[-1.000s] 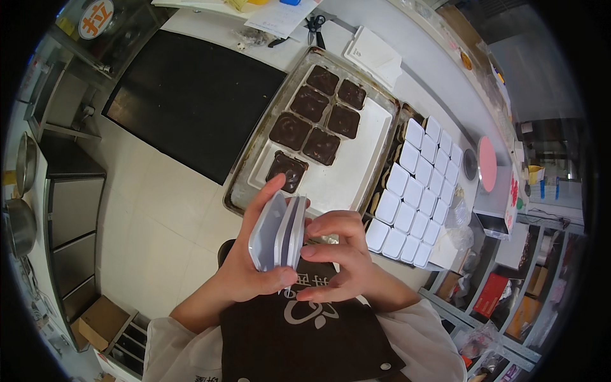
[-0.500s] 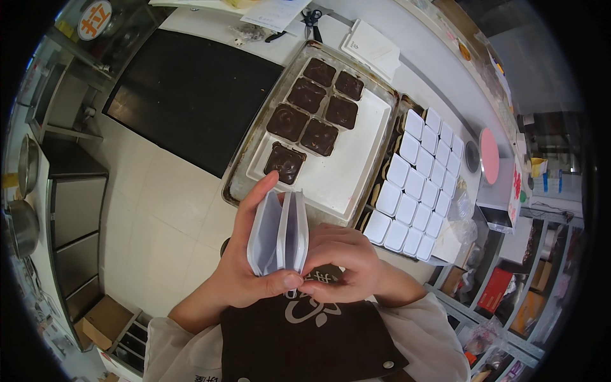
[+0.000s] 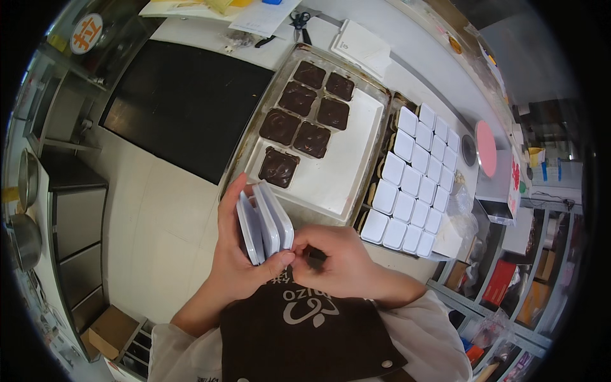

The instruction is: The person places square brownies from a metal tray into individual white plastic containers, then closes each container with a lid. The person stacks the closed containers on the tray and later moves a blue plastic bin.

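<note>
My left hand (image 3: 232,274) is wrapped round a small stack of white square plastic lids (image 3: 275,223), held on edge above the near end of the tray, with gaps fanned between them. My right hand (image 3: 340,258) is closed in a pinch at the lower right corner of the outermost lid, its fingertips partly hidden. Just beyond the lids, a square tub of dark chocolate-topped dessert (image 3: 279,167) stands uncovered. Several similar uncovered tubs (image 3: 296,99) fill the left side of a white tray (image 3: 359,137), set in a larger metal pan.
Rows of white-lidded tubs (image 3: 403,207) stand on the right. A black mat (image 3: 188,108) covers the counter's left part. Scissors (image 3: 300,25) and a white flat scale-like box (image 3: 361,48) lie at the back. A pink round disc (image 3: 485,149) stands far right.
Both hands have shifted slightly left with the lids, which are now tilted leftward. My right fingers have drawn into a tighter pinch at the lid's corner.
</note>
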Demonstrator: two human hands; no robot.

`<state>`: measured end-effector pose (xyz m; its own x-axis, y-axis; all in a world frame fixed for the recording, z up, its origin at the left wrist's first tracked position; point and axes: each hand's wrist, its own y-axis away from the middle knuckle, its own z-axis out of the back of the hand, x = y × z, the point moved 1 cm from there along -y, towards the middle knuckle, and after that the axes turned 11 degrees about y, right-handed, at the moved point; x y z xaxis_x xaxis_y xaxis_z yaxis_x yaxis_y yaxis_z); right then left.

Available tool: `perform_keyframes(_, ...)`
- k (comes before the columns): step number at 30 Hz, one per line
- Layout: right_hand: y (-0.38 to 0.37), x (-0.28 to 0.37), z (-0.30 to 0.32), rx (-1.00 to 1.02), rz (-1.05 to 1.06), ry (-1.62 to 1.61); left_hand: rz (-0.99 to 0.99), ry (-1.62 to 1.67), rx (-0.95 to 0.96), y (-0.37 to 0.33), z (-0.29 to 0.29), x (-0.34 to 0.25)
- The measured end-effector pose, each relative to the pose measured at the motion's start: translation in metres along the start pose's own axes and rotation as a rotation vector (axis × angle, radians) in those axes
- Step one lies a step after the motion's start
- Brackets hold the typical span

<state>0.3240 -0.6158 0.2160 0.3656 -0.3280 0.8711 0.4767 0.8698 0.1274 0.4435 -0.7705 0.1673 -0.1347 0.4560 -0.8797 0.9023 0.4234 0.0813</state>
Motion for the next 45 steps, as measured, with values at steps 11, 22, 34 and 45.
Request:
perform_keyframes(11,0.016,-0.043,-0.039,-0.04,0.024,0.242,0.315,-0.017,0.112,0.012,0.018,0.054)
perform_keyframes(22,0.038,-0.069,-0.038,0.194,-0.173,-0.425,0.353,0.004,0.156,0.015,0.02,0.065)
perform_keyframes(34,0.052,-0.077,-0.045,0.272,-0.274,-0.742,0.433,0.161,0.187,0.025,0.011,0.067)
perform_keyframes(45,0.053,-0.062,-0.045,0.246,-0.254,-0.686,0.439,0.238,0.171,0.03,0.011,0.066)
